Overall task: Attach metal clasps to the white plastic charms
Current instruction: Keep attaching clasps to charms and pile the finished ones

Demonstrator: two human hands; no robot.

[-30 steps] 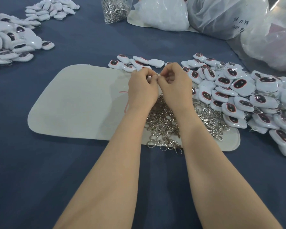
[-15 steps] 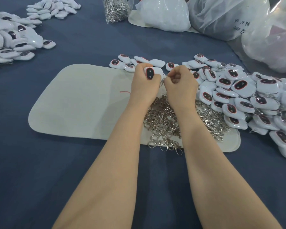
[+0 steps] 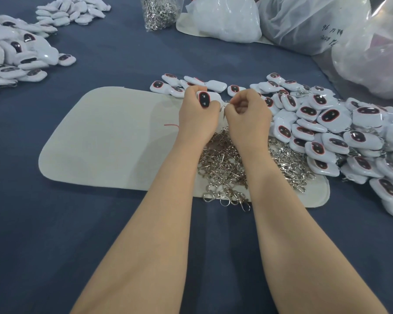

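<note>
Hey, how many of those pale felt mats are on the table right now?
2. The near mat lies in the middle under the clasp pile; the far mat sits toward the back, mostly covered by a white bag. More may be hidden.

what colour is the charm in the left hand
White charm with a dark, red-rimmed oval; head view.

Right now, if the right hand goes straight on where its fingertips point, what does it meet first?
The white charm held in the left hand: the right hand, pinching what looks like a clasp, aims left at its edge, almost touching. Depth is unclear.
</note>
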